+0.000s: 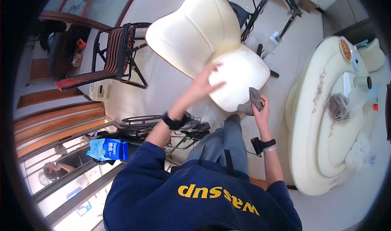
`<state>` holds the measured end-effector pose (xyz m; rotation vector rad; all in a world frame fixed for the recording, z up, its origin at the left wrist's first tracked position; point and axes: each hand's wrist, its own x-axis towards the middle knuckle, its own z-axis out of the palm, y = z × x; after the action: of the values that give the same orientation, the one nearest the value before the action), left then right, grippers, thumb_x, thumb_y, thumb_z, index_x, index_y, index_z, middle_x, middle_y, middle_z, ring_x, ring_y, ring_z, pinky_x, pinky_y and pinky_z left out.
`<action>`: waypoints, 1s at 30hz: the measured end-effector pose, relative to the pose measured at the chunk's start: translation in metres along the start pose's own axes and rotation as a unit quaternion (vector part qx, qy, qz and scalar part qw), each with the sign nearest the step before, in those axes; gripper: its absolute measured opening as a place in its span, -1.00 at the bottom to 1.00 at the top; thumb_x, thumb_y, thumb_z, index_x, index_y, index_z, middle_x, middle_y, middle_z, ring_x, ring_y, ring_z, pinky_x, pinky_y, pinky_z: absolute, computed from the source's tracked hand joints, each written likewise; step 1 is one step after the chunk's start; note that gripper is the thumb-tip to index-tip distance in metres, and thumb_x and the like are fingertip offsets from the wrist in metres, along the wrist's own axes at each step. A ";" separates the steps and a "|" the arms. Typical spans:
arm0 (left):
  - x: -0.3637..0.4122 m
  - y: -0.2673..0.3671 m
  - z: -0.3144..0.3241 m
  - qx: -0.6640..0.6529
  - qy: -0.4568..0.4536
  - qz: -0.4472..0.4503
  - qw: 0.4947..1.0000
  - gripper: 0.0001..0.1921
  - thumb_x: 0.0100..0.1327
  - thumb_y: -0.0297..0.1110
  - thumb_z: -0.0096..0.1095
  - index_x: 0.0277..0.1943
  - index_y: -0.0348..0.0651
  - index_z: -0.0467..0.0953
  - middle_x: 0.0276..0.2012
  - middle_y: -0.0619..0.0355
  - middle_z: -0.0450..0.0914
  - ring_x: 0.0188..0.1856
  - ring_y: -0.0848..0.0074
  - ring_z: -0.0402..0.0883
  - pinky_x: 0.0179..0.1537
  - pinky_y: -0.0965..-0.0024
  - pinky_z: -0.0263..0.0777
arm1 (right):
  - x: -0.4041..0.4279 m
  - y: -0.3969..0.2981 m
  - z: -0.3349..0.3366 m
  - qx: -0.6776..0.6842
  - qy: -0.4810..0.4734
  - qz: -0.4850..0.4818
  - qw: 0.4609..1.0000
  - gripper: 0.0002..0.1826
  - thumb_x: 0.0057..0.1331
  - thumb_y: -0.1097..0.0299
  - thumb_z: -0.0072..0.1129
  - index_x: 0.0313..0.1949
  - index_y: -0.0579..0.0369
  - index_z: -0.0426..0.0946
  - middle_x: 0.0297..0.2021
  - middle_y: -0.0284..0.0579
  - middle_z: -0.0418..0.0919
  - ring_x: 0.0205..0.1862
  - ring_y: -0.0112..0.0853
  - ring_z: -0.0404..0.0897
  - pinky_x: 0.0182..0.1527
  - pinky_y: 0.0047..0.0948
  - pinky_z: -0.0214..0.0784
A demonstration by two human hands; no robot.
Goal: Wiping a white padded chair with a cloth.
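Observation:
A cream padded chair (195,26) with a curved backrest stands before me, its pale seat (241,75) towards me. My left hand (204,83), slightly blurred, is over the near left part of the seat with its fingers apart and nothing in them. Whether it touches the seat I cannot tell. At the seat's front right edge, my right hand (261,110) grips a grey cloth (255,98). Part of the cloth hangs beside the seat edge, above my knee.
To the right is a cream oval table (302,133) bearing a bowl of food (345,49) and plastic bags. A striped folding chair (114,52) stands left. Closer on the left are a wheeled black frame (143,124) and a blue wipes pack (108,149). A black stand (288,26) rises behind the seat.

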<state>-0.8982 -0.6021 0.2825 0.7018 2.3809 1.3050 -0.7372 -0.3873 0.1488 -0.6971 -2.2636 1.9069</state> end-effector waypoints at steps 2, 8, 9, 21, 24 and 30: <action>-0.009 0.016 0.029 -0.053 -0.077 -0.022 0.995 -0.29 0.00 -0.20 0.32 0.21 -0.09 0.16 0.12 0.12 0.31 0.08 0.38 0.32 0.08 0.27 0.21 | 0.012 -0.048 0.004 0.079 -0.007 -0.017 0.997 -0.53 0.10 0.57 0.12 0.00 0.22 0.17 -0.10 -0.01 0.40 -0.05 -0.40 0.42 -0.04 -0.50 0.28; -0.007 0.052 0.051 -0.121 0.029 -0.059 0.991 -0.45 0.04 -0.47 0.25 0.12 -0.18 0.25 -0.25 0.12 0.45 -0.26 0.50 0.47 -0.22 0.49 0.36 | 0.039 -0.134 0.038 0.290 0.029 -0.055 0.955 -0.51 0.21 0.55 0.03 0.07 0.24 0.05 -0.16 -0.02 0.40 -0.12 -0.44 0.42 -0.09 -0.52 0.31; -0.006 0.056 0.050 -0.117 0.064 -0.086 0.987 -0.54 0.03 -0.50 0.23 0.04 -0.23 0.33 -0.34 0.13 0.46 -0.35 0.52 0.47 -0.30 0.53 0.37 | 0.040 -0.139 0.041 0.308 0.026 -0.039 0.950 -0.51 0.23 0.52 0.01 0.10 0.24 0.04 -0.12 -0.01 0.38 -0.08 -0.43 0.40 -0.05 -0.51 0.28; 0.019 0.056 -0.052 -0.127 0.117 -0.088 0.981 -0.75 0.19 -0.48 0.08 -0.05 -0.25 0.44 -0.30 0.21 0.51 -0.30 0.65 0.49 -0.29 0.61 0.36 | 0.073 -0.182 0.112 0.495 -0.078 0.071 0.862 -0.51 0.31 0.43 -0.13 0.20 0.23 0.04 0.05 -0.17 0.28 0.06 -0.48 0.28 0.13 -0.50 0.09; 0.029 0.026 -0.112 -0.033 0.218 -0.049 0.974 -0.76 0.23 -0.49 0.03 -0.04 -0.30 0.43 -0.22 0.15 0.52 -0.19 0.57 0.50 -0.13 0.55 0.35 | 0.097 -0.190 0.143 0.454 -0.042 -0.010 0.890 -0.49 0.32 0.40 -0.14 0.22 0.26 0.01 0.09 -0.12 0.26 0.10 -0.43 0.26 0.15 -0.51 0.05; 0.056 -0.059 -0.213 0.005 0.298 -0.085 0.951 -0.72 0.31 -0.39 -0.10 -0.01 -0.37 0.41 -0.09 0.08 0.49 -0.05 0.51 0.45 0.02 0.51 0.25 | 0.137 -0.209 0.236 0.255 -0.029 -0.109 0.960 -0.52 0.32 0.34 -0.14 0.20 0.17 0.09 0.13 -0.04 0.25 0.17 -0.33 0.23 0.18 -0.44 0.02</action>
<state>-1.0670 -0.7433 0.3409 0.0885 2.8240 1.5965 -1.0022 -0.5692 0.2699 -0.3090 -1.6650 2.2722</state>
